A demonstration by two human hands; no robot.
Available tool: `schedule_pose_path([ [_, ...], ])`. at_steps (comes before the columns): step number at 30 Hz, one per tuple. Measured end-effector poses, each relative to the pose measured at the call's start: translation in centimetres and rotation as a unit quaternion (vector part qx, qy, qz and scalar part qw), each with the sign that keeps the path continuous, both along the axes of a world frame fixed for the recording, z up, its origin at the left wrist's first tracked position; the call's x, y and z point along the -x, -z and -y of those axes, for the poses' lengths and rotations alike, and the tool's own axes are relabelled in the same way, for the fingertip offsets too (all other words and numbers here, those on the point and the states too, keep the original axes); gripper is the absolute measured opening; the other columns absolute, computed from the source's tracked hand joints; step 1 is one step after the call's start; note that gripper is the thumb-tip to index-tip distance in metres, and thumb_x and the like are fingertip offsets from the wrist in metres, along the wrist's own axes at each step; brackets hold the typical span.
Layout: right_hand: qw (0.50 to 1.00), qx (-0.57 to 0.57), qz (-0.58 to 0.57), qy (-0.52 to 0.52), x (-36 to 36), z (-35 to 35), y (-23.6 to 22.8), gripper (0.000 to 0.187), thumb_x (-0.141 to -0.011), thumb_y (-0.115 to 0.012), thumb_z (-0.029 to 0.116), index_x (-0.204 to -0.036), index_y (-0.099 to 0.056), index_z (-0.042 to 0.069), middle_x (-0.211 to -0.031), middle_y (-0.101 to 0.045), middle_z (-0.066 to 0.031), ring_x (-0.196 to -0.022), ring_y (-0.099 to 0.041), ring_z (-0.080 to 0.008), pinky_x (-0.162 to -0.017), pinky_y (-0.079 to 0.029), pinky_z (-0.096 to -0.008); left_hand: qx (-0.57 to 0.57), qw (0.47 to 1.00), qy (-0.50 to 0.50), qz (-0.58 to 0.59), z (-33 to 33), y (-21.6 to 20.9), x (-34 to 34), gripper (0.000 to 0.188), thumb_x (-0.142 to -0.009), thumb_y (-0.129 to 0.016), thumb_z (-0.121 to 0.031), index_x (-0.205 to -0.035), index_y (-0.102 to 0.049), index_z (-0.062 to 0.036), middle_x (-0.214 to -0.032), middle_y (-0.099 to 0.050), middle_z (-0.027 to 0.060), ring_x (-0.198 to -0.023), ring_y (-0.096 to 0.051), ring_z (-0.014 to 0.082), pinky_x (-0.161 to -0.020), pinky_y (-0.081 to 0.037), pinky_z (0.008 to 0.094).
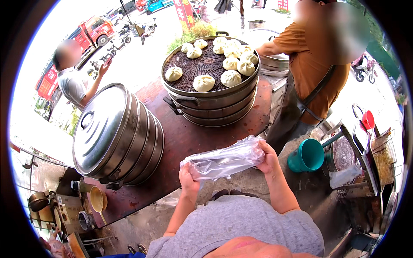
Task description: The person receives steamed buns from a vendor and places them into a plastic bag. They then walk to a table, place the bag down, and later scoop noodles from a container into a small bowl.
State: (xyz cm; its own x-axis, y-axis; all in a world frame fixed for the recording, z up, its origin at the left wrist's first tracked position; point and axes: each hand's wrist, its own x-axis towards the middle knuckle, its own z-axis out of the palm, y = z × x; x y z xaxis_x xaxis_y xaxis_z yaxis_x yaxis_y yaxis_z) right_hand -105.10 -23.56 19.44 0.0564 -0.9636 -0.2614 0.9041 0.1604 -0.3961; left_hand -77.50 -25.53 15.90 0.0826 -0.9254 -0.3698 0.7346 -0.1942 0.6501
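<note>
A clear plastic bag (226,160) is stretched sideways between my two hands, in front of my body and near the table's front edge. My left hand (188,177) grips its left end, and my right hand (269,157) is closed round its right end. Beyond the bag, a wide metal steamer (215,105) stands uncovered on the reddish table (180,144). Steamed buns (204,83) lie on its dark woven liner, crowded at the right and sparser at the left.
A lidded steamer stack (118,133) stands on the table's left. At the right, a person in a brown shirt (316,69) and apron reaches toward another steamer (275,62). A teal bucket (306,155) stands right of my right hand. A yellow ladle (98,200) lies front left; another person (73,75) stands beyond.
</note>
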Motion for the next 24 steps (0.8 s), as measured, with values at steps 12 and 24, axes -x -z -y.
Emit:
schedule_pose_path([
  [12, 0.998, -0.039, -0.038, 0.038, -3.2, -1.0, -3.0, 0.017, -0.080, -0.058, 0.017, -0.092, -0.054, 0.005, -0.081, -0.059, -0.0045, -0.076, -0.057, -0.0171, -0.072, -0.048, -0.0334, -0.043, 0.968, 0.111, -0.219, 1.0, 1.1, -4.6, 0.025, -0.088, -0.040, -0.017, -0.103, -0.054, -0.0031, -0.099, -0.061, 0.0079, -0.093, -0.058, 0.0211, -0.084, -0.046, 0.0374],
  [24, 0.991, 0.003, -0.127, 0.030, -5.9, -2.1, -3.6, 0.009, -0.083, -0.053, 0.006, -0.092, -0.054, 0.006, -0.075, -0.057, -0.0022, -0.064, -0.055, -0.0119, -0.055, -0.046, -0.0252, -0.037, 0.928, 0.137, -0.345, 2.0, 1.7, -7.5, 0.018, -0.085, -0.047, -0.018, -0.094, -0.056, -0.0056, -0.084, -0.061, 0.0053, -0.077, -0.058, 0.0181, -0.075, -0.048, 0.0333],
])
